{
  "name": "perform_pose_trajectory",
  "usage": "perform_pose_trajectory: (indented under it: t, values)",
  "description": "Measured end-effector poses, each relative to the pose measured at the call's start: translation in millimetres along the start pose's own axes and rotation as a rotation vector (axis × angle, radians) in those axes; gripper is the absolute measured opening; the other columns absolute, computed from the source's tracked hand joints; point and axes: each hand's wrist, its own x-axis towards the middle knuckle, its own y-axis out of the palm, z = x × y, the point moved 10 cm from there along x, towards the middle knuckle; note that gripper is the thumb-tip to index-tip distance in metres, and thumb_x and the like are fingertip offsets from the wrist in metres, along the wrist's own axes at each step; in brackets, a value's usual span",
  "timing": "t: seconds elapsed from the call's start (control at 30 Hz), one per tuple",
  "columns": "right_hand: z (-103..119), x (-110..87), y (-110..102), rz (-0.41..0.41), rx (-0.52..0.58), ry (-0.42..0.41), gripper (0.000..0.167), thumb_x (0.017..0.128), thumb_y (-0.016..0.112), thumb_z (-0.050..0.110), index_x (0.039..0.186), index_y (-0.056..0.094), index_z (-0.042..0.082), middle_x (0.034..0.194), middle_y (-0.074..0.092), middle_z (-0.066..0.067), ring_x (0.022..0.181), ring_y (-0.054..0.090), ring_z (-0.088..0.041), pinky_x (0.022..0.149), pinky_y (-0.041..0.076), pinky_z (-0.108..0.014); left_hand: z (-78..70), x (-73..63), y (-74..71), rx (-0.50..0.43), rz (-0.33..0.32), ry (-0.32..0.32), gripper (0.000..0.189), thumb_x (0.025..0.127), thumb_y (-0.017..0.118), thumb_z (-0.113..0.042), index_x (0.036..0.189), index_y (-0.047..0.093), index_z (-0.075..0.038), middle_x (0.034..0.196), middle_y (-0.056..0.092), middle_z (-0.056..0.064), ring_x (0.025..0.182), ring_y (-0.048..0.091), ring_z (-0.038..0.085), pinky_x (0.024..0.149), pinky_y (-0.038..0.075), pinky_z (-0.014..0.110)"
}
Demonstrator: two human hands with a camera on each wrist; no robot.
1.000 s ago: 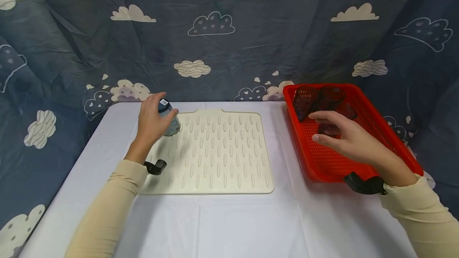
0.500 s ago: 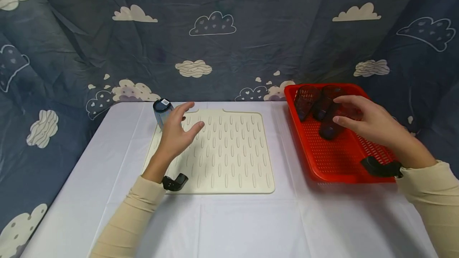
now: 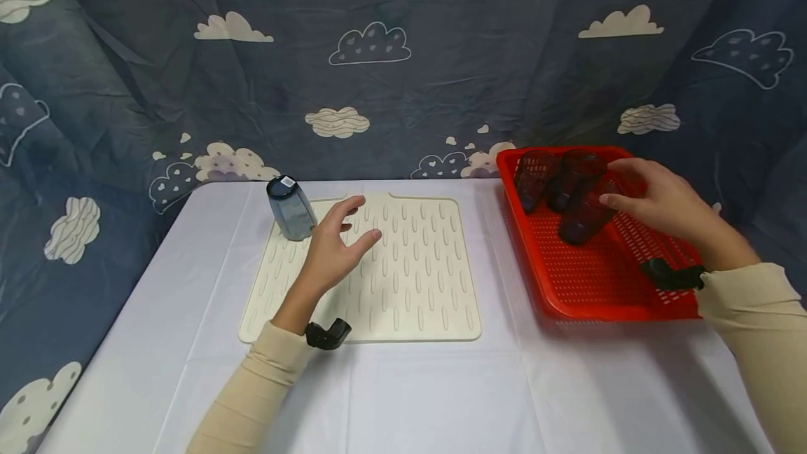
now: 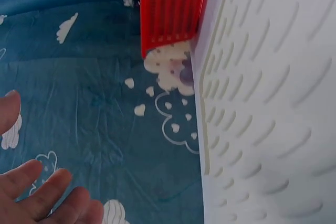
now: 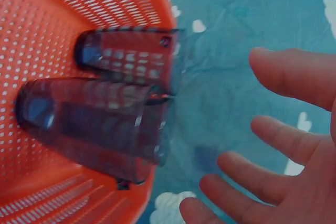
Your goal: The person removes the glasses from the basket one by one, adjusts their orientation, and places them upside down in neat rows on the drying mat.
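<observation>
A blue-grey tinted glass [image 3: 293, 212] stands upside down at the back left corner of the cream ribbed mat [image 3: 410, 286], a white label on its base. To its right and nearer the front, my left hand [image 3: 330, 254] hovers over the mat, fingers spread and holding nothing. Three dark tinted glasses lean in the red basket [image 3: 548, 279]. My right hand [image 3: 674, 212] is over the basket's right side, with fingertips close to the front glass [image 3: 583, 216]. In the right wrist view, a gap shows between the extended fingers [image 5: 262, 174] and the rims of the glasses [image 5: 89, 129].
A white cloth covers the table [image 3: 435, 398]. Behind it hangs a dark blue curtain [image 3: 378, 90] with cloud prints. The basket's perforated walls rise around the glasses, and its left rim stands right of the mat.
My left hand has come away from the glass on the mat, moving right and toward the front. My right hand has moved right and slightly back above the basket.
</observation>
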Motion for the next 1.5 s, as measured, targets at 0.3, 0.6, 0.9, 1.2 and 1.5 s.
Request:
perform_pose_trajectory:
  t: [0.3, 0.6, 0.9, 1.2, 1.5]
  values:
    - [-26, 19.1, 18, 0.029, -0.015, 0.047, 0.086, 0.093, 0.065, 0.042, 0.149, 0.024, -0.008, 0.145, 0.029, -0.041, 0.13, 0.029, -0.057, 0.1, 0.031, -0.074, 0.7, -8.8, 15.0, -0.049, 0.045, -0.03, 0.058, 0.09, 0.072, -0.022, 0.143, 0.05, -0.01, 0.144, 0.054, 0.011, 0.132, 0.053, 0.029, 0.102, 0.051, 0.046]
    - [-30, 31.6, 32, 0.025, -0.025, 0.052, 0.09, 0.088, 0.072, 0.037, 0.146, 0.025, -0.013, 0.135, 0.04, -0.041, 0.119, 0.041, -0.054, 0.098, 0.038, -0.07, 9.8, -14.0, 23.0, -0.067, 0.059, -0.068, 0.057, 0.091, 0.072, -0.021, 0.142, 0.05, -0.009, 0.144, 0.055, 0.01, 0.13, 0.054, 0.028, 0.101, 0.052, 0.046]
    - [-38, 41.9, 40, 0.023, -0.021, 0.081, 0.09, 0.087, 0.072, 0.035, 0.143, 0.026, -0.018, 0.128, 0.042, -0.041, 0.115, 0.041, -0.054, 0.095, 0.039, -0.069, 18.3, -17.0, 30.2, -0.109, 0.066, -0.101, 0.057, 0.091, 0.071, -0.02, 0.142, 0.049, -0.007, 0.144, 0.055, 0.012, 0.13, 0.055, 0.03, 0.101, 0.051, 0.048]
    - [-47, 50.9, 46, 0.019, -0.015, 0.097, 0.085, 0.088, 0.072, 0.034, 0.14, 0.03, -0.019, 0.125, 0.047, -0.042, 0.111, 0.046, -0.053, 0.094, 0.041, -0.067, 24.4, -19.3, 36.6, -0.152, 0.081, -0.118, 0.057, 0.092, 0.07, -0.019, 0.143, 0.048, -0.006, 0.145, 0.054, 0.014, 0.131, 0.054, 0.033, 0.103, 0.05, 0.05]
    - [-50, 51.3, 48, -0.033, 0.012, 0.127, 0.086, 0.086, 0.074, 0.038, 0.136, 0.036, -0.021, 0.127, 0.048, -0.042, 0.11, 0.049, -0.052, 0.094, 0.043, -0.066, 32.4, -22.7, 40.1, -0.186, 0.087, -0.164, 0.057, 0.093, 0.069, -0.02, 0.144, 0.047, -0.006, 0.145, 0.054, 0.014, 0.135, 0.052, 0.033, 0.109, 0.046, 0.049]
